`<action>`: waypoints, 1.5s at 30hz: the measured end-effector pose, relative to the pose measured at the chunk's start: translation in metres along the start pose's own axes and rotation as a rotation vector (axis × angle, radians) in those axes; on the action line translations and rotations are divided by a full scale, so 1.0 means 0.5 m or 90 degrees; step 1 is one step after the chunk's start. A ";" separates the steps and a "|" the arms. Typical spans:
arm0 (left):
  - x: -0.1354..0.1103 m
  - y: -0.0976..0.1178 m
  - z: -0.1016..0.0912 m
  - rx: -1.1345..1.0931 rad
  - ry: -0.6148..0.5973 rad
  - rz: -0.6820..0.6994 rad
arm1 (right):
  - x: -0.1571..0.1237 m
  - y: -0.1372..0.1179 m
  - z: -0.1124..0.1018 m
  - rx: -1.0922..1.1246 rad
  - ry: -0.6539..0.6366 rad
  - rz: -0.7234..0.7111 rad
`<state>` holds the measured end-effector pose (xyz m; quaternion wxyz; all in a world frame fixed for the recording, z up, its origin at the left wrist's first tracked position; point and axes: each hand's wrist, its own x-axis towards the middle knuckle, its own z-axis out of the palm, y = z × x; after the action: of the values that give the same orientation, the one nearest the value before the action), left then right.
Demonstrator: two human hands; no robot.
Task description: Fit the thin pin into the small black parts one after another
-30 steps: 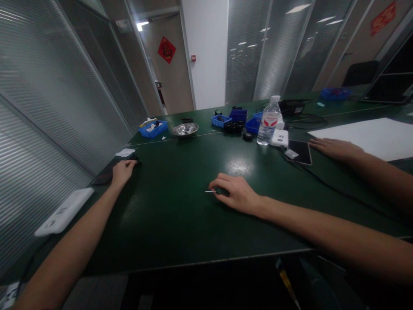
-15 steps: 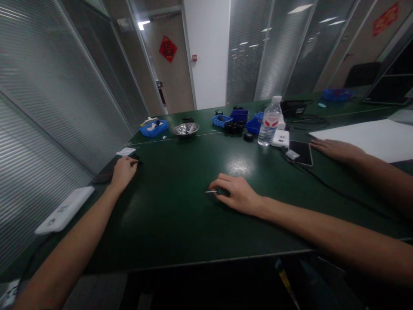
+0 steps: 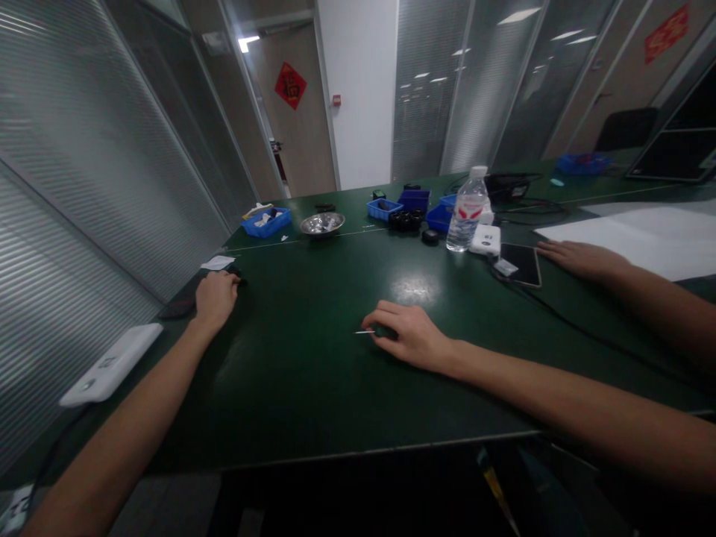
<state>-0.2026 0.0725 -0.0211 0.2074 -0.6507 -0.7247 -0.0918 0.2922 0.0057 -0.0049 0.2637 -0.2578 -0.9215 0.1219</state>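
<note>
Head view: the right hand point(image 3: 412, 337) is closed around a screwdriver point(image 3: 383, 332), its tip not yet against any item; well apart, the left hand point(image 3: 215, 300) has a dark item point(image 3: 242, 281) at its fingertips, whether pinched I cannot tell.

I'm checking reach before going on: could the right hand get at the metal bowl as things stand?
Probably yes: nothing seems to stand between the right hand and the metal bowl. The bowl sits farther back, though, and that hand holds a thin-shafted tool, which might hamper grasping.
</note>
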 end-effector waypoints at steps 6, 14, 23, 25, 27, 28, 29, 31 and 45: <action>0.005 -0.006 0.008 -0.019 0.002 0.013 | 0.001 -0.006 -0.005 0.008 0.000 -0.002; 0.011 -0.017 0.020 -0.041 0.007 0.014 | 0.000 0.001 -0.001 0.002 0.000 -0.012; 0.001 -0.002 0.030 -0.092 0.060 -0.023 | 0.000 0.002 -0.001 0.000 -0.003 -0.008; 0.005 -0.003 0.034 -0.117 0.070 -0.046 | 0.000 0.004 0.000 0.000 -0.004 -0.009; 0.009 -0.006 0.037 -0.132 0.075 -0.071 | 0.000 0.005 0.002 -0.002 -0.003 -0.006; 0.010 -0.008 0.038 -0.131 0.076 -0.082 | 0.000 0.005 0.003 -0.003 -0.004 -0.004; 0.010 -0.008 0.038 -0.132 0.078 -0.094 | 0.000 0.005 0.004 -0.004 -0.005 -0.003; 0.010 -0.008 0.036 -0.134 0.077 -0.111 | 0.000 0.004 0.003 -0.002 -0.006 -0.002; 0.009 -0.005 0.033 -0.201 0.048 -0.169 | 0.002 -0.004 -0.003 0.003 -0.012 0.001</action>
<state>-0.2082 0.0832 -0.0338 0.1160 -0.5701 -0.7722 -0.2553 0.2912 0.0047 -0.0026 0.2557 -0.2568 -0.9234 0.1265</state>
